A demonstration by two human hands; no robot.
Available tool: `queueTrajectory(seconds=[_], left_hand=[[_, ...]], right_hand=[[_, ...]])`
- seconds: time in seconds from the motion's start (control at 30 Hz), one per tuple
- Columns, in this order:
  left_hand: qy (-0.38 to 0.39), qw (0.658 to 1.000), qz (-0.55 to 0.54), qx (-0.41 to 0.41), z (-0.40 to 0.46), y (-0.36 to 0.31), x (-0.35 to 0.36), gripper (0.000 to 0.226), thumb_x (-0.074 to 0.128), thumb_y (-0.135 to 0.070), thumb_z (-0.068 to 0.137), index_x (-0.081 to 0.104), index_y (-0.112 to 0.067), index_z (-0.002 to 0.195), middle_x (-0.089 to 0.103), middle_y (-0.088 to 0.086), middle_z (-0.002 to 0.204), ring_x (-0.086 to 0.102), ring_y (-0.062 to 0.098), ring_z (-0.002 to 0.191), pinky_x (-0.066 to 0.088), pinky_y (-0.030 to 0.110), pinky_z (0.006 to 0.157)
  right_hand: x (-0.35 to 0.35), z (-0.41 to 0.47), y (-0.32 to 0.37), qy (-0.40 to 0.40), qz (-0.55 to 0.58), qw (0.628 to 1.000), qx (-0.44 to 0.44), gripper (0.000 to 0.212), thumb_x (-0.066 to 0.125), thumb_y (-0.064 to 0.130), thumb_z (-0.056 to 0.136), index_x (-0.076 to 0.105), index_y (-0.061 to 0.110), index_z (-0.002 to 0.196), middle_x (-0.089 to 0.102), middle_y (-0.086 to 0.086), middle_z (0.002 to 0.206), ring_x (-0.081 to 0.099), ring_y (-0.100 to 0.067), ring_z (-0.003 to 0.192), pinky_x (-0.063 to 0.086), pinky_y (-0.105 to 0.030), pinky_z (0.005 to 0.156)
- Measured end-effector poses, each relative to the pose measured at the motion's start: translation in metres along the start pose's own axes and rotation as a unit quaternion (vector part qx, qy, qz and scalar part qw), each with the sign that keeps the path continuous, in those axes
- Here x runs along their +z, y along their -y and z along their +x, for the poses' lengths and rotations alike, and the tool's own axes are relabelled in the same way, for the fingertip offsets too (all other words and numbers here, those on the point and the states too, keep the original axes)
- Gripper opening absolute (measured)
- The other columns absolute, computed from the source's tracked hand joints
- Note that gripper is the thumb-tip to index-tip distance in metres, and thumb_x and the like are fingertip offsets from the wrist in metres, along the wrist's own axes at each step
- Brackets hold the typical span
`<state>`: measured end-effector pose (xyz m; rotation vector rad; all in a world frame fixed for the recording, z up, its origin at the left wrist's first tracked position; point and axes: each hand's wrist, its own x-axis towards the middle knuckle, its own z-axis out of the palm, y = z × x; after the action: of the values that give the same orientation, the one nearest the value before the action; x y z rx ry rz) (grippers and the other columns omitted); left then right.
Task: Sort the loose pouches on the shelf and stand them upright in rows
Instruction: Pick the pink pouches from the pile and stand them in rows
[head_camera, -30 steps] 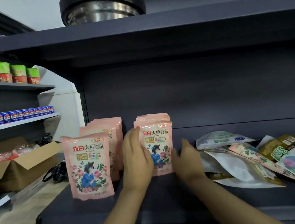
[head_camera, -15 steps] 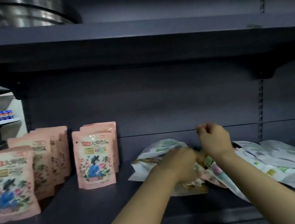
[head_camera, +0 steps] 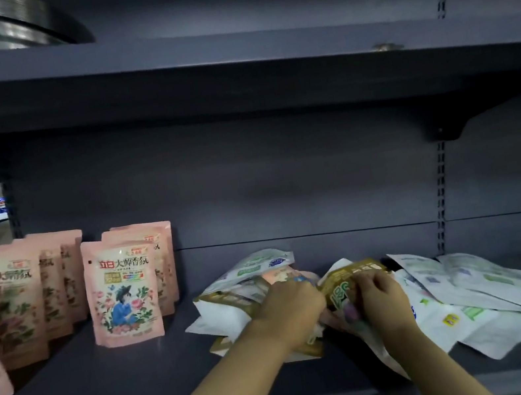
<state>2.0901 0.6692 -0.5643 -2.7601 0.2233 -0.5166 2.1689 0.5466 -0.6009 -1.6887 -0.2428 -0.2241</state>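
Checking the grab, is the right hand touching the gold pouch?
Touching. The head view shows the right hand with its fingers curled onto the gold pouch, no gap visible.

Both hands off pink pouches now, over at loose pile (head_camera: 471, 296) on right. Left hand (head_camera: 290, 314) moves from front pink pouch (head_camera: 122, 291) to gold-and-white pouches (head_camera: 232, 301), fingers curled down into them. Right hand (head_camera: 379, 296) moves from shelf (head_camera: 118, 386) beside pink pouch to gold pouch (head_camera: 349, 277), fingers pinching its edge, lifting it a bit. View swings right; cardboard box and green cans gone from sight.
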Motion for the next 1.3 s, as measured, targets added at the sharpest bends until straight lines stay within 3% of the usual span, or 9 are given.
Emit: queueTrajectory(seconds=[0.2,0.4,0.53,0.7,0.87,0.97,1.1,1.17,1.3], left_hand=[[-0.009,0.972,-0.226,-0.061,-0.002,0.025,-0.002,0.018,0.059,-0.011,0.080,0.075,-0.017,0.086,0.072,-0.004,0.093,0.063,0.013,0.089,0.052,0.029,0.077],[-0.148,0.877,-0.440,-0.122,0.004,0.046,-0.015,0.011,0.050,-0.019,0.094,0.057,-0.016,0.087,0.067,0.007,0.093,0.064,0.021,0.087,0.052,0.041,0.080],[-0.283,0.725,-0.595,-0.202,0.010,0.062,-0.030,0.014,0.042,-0.023,0.098,0.049,-0.014,0.091,0.066,0.012,0.092,0.062,0.021,0.083,0.050,0.044,0.080],[-0.284,0.481,-0.796,-0.234,0.007,0.070,-0.048,0.021,0.035,-0.015,0.101,0.049,-0.014,0.085,0.058,0.002,0.077,0.056,0.015,0.075,0.050,0.039,0.076],[-0.229,0.339,-0.899,-0.156,-0.019,0.081,-0.060,0.025,0.038,-0.013,0.095,0.045,-0.015,0.071,0.049,0.004,0.069,0.049,0.017,0.068,0.041,0.030,0.071],[-0.182,0.340,-0.907,-0.167,-0.041,0.089,-0.065,0.011,0.049,-0.018,0.079,0.049,-0.017,0.068,0.049,0.002,0.071,0.053,0.017,0.061,0.045,0.029,0.065],[-0.185,0.424,-0.853,-0.241,-0.066,0.104,-0.064,0.049,0.041,-0.013,0.089,0.051,-0.014,0.040,0.047,0.002,0.030,0.046,0.008,0.023,0.038,0.012,0.031],[-0.179,0.467,-0.830,-0.245,-0.080,0.113,-0.062,0.063,0.040,-0.007,0.091,0.045,-0.014,0.028,0.042,0.000,0.025,0.039,0.007,0.019,0.033,0.009,0.028],[-0.187,0.568,-0.743,-0.300,-0.095,0.134,-0.052,0.033,0.045,-0.031,0.096,0.068,-0.012,0.082,0.072,0.008,0.078,0.068,0.019,0.070,0.052,0.028,0.061]], right_hand=[[-0.003,-0.009,0.002,0.048,0.187,0.978,0.083,0.017,0.043,0.006,0.092,0.051,0.009,0.077,0.047,-0.010,0.067,0.045,-0.014,0.046,0.046,-0.025,0.047],[-0.001,-0.001,-0.009,0.031,0.107,0.994,0.019,0.018,0.048,0.014,0.094,0.056,0.011,0.078,0.058,-0.014,0.076,0.051,-0.016,0.056,0.047,-0.022,0.048],[0.006,-0.006,-0.007,-0.004,-0.030,0.999,-0.029,0.026,0.045,0.017,0.095,0.053,0.014,0.071,0.059,-0.005,0.066,0.052,-0.018,0.061,0.044,-0.033,0.061],[0.006,-0.011,0.030,0.004,-0.007,0.996,-0.085,0.017,0.046,0.019,0.096,0.058,0.011,0.086,0.060,-0.005,0.080,0.052,-0.013,0.067,0.040,-0.027,0.060],[0.024,-0.022,0.094,0.267,0.109,0.954,-0.084,0.020,0.051,0.045,0.089,0.055,0.033,0.105,0.067,0.009,0.102,0.066,-0.003,0.090,0.047,-0.022,0.075],[0.041,-0.028,0.115,0.408,0.079,0.909,-0.032,0.060,0.077,0.038,0.067,0.051,0.024,0.118,0.070,-0.002,0.110,0.070,-0.015,0.094,0.054,-0.033,0.086],[0.059,-0.040,0.124,0.525,0.043,0.850,0.003,0.034,0.074,0.016,0.069,0.063,0.016,0.102,0.074,-0.006,0.099,0.070,-0.020,0.091,0.057,-0.032,0.084],[0.072,-0.046,0.117,0.517,0.069,0.853,0.000,0.028,0.073,0.012,0.071,0.068,0.013,0.098,0.074,-0.008,0.097,0.071,-0.020,0.085,0.058,-0.032,0.081],[0.105,-0.056,0.102,0.391,0.228,0.891,0.043,0.041,0.073,0.017,0.067,0.066,0.002,0.105,0.073,-0.016,0.099,0.071,-0.026,0.086,0.058,-0.038,0.076]])
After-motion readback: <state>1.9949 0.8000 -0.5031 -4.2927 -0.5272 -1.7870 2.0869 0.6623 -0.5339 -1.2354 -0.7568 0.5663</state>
